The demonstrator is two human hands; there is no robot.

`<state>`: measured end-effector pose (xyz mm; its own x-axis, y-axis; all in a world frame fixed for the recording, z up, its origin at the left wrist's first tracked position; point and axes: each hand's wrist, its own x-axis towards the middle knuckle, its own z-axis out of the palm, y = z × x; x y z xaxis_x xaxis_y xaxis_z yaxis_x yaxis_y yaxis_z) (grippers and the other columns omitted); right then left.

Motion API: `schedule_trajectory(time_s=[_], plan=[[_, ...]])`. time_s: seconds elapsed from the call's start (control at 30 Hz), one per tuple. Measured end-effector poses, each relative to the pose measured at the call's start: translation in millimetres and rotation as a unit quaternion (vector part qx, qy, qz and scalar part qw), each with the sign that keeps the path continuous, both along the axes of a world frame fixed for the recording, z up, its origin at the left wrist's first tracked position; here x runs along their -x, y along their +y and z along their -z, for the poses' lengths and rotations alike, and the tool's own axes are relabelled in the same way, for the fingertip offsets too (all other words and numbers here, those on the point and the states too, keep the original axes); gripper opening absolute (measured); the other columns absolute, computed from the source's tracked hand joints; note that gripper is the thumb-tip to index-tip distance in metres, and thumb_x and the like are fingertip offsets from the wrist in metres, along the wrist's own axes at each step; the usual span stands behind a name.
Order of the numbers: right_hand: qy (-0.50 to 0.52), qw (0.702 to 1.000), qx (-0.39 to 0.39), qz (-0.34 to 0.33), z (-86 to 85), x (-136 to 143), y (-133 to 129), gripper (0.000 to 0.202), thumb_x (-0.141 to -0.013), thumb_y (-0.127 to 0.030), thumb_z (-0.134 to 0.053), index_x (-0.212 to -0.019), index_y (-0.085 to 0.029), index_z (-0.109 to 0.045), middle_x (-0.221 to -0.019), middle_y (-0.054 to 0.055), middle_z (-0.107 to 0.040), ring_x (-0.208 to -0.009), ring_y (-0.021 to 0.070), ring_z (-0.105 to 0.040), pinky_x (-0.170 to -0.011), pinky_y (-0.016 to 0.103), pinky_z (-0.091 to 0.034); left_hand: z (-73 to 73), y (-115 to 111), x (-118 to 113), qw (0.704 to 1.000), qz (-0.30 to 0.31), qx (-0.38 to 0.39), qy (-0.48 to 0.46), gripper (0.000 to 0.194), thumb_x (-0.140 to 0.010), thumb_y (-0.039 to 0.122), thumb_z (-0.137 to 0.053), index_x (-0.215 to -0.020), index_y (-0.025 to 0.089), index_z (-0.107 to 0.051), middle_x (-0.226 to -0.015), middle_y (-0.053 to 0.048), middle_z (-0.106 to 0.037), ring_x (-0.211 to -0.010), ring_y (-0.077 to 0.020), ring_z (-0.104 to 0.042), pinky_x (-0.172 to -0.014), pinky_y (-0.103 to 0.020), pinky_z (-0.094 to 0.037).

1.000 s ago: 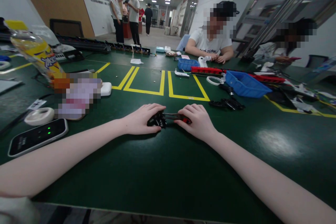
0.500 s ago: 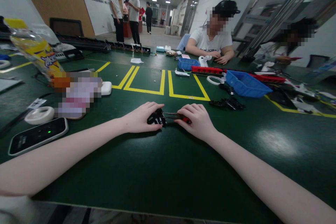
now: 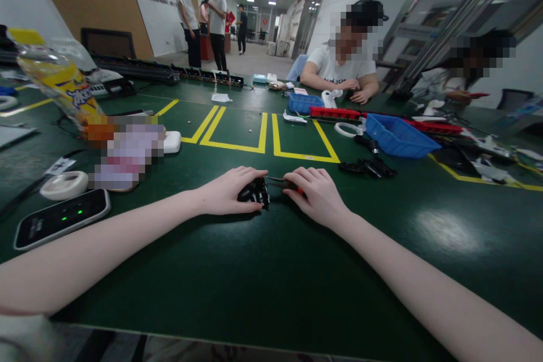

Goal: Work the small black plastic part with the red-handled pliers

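Seen from where the wearer sits, both bare hands meet low over the dark green counter (image 3: 254,283), just short of the yellow tape outlines (image 3: 233,148) stuck across it. The left hand (image 3: 224,192) is curled round a small black part (image 3: 257,192), fingers over the top and thumb along the near side, leaving only the end that faces the other hand in plain sight. The right hand (image 3: 318,195) is folded about the red handles of a pair of slim pliers (image 3: 289,184), whose metal jaws stand slightly apart and point across the gap at the black part. From here I can't honestly tell whether the tips touch it or stop just shy. The two hands themselves are apart, with only the nose of the tool between them. Beyond the right hand lies a heap of black pieces (image 3: 368,168), with a blue bin (image 3: 399,136) behind it and a long red strip (image 3: 339,113) running off to either side of that. Near the left forearm lies a black device (image 3: 63,219) with two green lights lit, a roll of white tape (image 3: 63,185) just behind it and a yellow-capped bottle (image 3: 76,90) farther back. Across the counter sits a person in a white shirt (image 3: 341,65), forearms resting near the edge.
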<state>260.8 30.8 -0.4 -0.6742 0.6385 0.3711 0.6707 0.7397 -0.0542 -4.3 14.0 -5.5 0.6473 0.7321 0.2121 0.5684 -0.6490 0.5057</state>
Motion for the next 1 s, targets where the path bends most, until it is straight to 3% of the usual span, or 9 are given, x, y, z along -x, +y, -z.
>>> schedule_trajectory(time_s=[0.33, 0.53, 1.0], plan=[[-0.016, 1.000, 0.017, -0.005, -4.9, -1.5, -2.4, 0.025, -0.096, -0.036, -0.048, -0.108, -0.019, -0.062, -0.104, 0.008, -0.067, -0.086, 0.0219, -0.062, -0.073, 0.035, -0.041, 0.3, 0.2, 0.1, 1.000, -0.005, 0.003, -0.005, 0.079, -0.084, 0.048, -0.068, -0.149, 0.022, -0.031, -0.142, -0.013, -0.052, -0.127, -0.0307, -0.050, -0.105, -0.047, -0.040], [-0.020, 0.999, 0.009, -0.024, -2.7, 1.3, -2.3, 0.024, -0.093, -0.035, -0.053, -0.109, -0.019, -0.062, -0.104, 0.010, -0.067, -0.089, 0.0234, -0.063, -0.077, 0.037, -0.044, -0.2, -0.2, -1.1, 1.000, 0.002, -0.001, -0.012, 0.080, -0.083, 0.045, -0.070, -0.149, 0.021, -0.032, -0.140, -0.014, -0.054, -0.125, -0.0313, -0.052, -0.104, -0.047, -0.040], [0.020, 0.999, 0.003, -0.043, 0.2, -0.5, -3.0, 0.026, -0.092, -0.034, -0.055, -0.111, -0.019, -0.064, -0.105, 0.010, -0.068, -0.093, 0.0247, -0.063, -0.083, 0.041, -0.048, -4.1, 1.5, -2.2, 0.999, 0.040, -0.021, 0.010, 0.057, -0.086, 0.045, -0.068, -0.135, 0.024, -0.050, -0.134, -0.010, -0.058, -0.123, -0.0302, -0.054, -0.104, -0.047, -0.040]])
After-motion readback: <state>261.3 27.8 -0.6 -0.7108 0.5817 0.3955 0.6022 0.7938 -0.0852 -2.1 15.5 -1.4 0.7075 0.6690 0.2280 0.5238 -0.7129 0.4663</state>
